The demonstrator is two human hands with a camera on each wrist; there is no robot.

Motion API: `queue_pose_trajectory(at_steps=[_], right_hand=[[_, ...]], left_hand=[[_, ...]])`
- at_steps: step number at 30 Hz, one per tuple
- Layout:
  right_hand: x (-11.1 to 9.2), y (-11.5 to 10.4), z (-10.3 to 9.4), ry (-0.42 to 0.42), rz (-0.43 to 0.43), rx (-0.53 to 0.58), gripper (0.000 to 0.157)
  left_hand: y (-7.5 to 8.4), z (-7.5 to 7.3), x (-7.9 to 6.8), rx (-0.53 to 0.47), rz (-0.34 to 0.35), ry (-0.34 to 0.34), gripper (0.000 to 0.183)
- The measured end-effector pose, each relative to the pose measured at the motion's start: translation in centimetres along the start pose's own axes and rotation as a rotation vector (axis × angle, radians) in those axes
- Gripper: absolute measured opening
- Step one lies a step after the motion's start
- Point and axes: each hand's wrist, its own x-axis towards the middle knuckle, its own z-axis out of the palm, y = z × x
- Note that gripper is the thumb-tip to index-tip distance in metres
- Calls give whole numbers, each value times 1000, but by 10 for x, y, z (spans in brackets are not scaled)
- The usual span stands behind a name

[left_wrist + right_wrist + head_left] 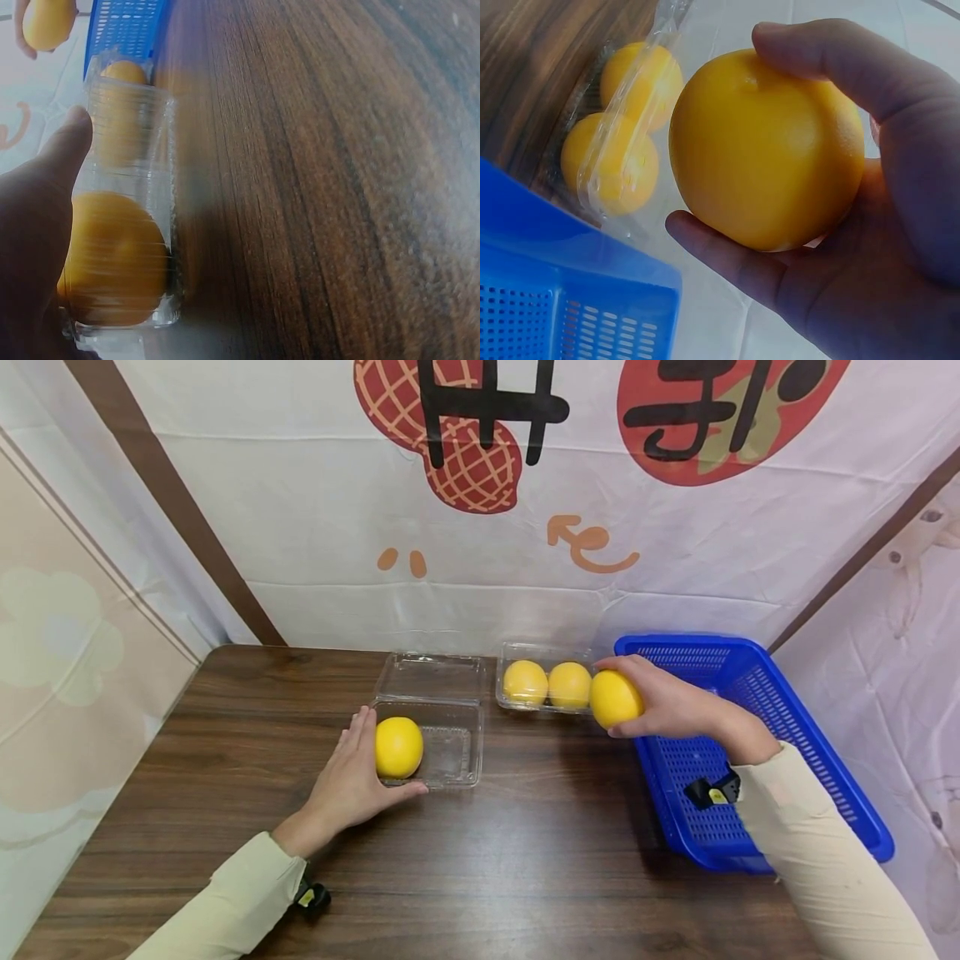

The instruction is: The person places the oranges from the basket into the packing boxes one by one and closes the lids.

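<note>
In the head view my right hand grips an orange in the air by the near left rim of the blue basket. The right wrist view shows that orange between thumb and fingers. My left hand lies with straight fingers along the left side of an open clear plastic box, its thumb at the front edge. One orange sits in the left part of this box; its hinged lid lies back toward the wall. Behind and to the right, another clear box contains two oranges.
A blue plastic basket with perforated walls stands on the right of the brown wooden table. A printed white cloth hangs behind the table's back edge.
</note>
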Motion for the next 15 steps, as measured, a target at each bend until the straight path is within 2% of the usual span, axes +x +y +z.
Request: queue_pose_trajectory(at_steps=[7, 15], right_hand=[[4, -2, 4, 1, -24, 4, 79], [10, -7, 9, -22, -1, 7, 83]], left_hand=[[0, -1, 0, -4, -1, 1, 144], [0, -1, 0, -5, 5, 2, 143]])
